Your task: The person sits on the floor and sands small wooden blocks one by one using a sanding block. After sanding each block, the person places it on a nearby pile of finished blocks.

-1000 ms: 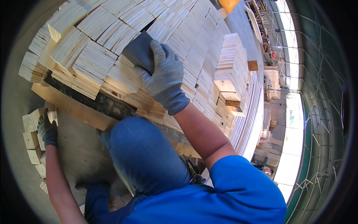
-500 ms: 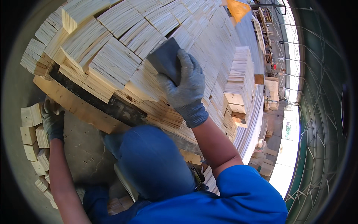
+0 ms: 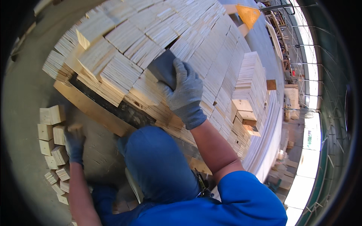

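Observation:
My right hand (image 3: 184,90), in a grey knit glove, is closed around a dark grey rectangular block (image 3: 163,67). The block rests on or just over the broad top of closely packed light wood pieces (image 3: 122,73); contact cannot be made out. Lower down at the left, my gloved left hand (image 3: 75,145) is blurred by motion. A small wooden block (image 3: 76,129) shows at its fingertips, seemingly gripped. Right beside that hand, a double row of stacked wooden blocks (image 3: 46,132) stands on the floor.
A curved plywood edge (image 3: 92,107) and a dark strip run along the near side of the packed wood. My blue-trousered knee (image 3: 154,162) is close against it. A taller stack of wood pieces (image 3: 249,83) rises at the right. An orange-yellow piece (image 3: 248,16) sits at the far end.
My view has shifted, so the scene sits further right. My left hand has drawn nearer to me alongside the block row, a wooden block moving with it. My right hand keeps the dark grey block.

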A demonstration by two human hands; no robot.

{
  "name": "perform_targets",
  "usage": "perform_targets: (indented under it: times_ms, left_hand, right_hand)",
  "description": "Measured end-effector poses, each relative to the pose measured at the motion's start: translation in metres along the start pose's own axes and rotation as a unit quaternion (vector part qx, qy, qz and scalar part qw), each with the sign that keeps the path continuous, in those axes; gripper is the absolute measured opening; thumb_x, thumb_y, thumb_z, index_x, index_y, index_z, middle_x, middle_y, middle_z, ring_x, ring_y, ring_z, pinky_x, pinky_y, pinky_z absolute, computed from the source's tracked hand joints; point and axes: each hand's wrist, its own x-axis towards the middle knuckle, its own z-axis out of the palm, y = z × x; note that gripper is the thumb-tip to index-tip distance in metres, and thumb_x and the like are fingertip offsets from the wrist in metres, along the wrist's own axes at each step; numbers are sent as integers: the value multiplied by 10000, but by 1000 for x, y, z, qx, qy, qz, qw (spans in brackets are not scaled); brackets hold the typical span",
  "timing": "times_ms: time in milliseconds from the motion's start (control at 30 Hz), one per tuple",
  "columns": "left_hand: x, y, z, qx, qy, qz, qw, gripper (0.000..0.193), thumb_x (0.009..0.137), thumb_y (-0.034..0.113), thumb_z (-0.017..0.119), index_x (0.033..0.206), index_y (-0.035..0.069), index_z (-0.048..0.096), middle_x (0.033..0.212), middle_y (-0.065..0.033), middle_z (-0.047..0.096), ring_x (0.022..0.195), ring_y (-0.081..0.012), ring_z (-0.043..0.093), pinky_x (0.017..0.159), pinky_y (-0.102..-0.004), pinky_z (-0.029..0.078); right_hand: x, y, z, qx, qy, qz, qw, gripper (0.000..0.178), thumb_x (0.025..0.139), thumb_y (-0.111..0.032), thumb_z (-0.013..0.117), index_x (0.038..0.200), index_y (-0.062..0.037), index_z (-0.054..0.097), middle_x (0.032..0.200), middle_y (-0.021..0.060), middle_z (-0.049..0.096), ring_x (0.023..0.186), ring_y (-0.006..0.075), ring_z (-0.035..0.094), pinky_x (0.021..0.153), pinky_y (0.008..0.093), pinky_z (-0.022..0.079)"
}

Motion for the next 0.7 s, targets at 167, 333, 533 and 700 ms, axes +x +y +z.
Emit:
perform_targets:
  times_ms: [167, 333, 533, 700]
  left_hand:
    - [-95, 4, -42, -301, -9, -223, 927, 889, 759, 144, 841, 1545, -10, 457, 1370, -176, 634, 1128, -284, 681, 913, -378, 604]
    - [-177, 96, -133, -576, -84, -126, 803, 621, 902, 194, 687, 1492, 61, 548, 1325, -115, 679, 1168, -288, 703, 962, -435, 616]
    - [-264, 102, -164, -712, -2, -144, 687, 645, 961, 395, 705, 1523, 132, 530, 1412, -120, 640, 1261, -345, 639, 1023, -561, 552]
    - [-305, 121, -142, -765, -5, -171, 620, 609, 971, 488, 683, 1478, 168, 573, 1368, -118, 658, 1236, -353, 631, 969, -586, 552]
  right_hand:
    - [3, -5, -18, -27, -75, 30, 996, 877, 882, -563, 771, 1568, -113, 463, 1441, 170, 564, 1228, 385, 599, 1006, 553, 465]
    - [11, -1, -27, 52, -88, 41, 994, 867, 894, -565, 760, 1577, -121, 464, 1419, 169, 588, 1246, 373, 602, 1016, 542, 463]
    - [-24, -31, -99, 228, -12, -17, 974, 810, 883, -524, 782, 1518, -83, 539, 1327, 216, 644, 1182, 398, 644, 980, 500, 519]
    - [-99, -122, -147, 428, -35, -153, 890, 787, 873, -490, 800, 1483, -53, 562, 1286, 247, 662, 1130, 446, 665, 971, 492, 547]
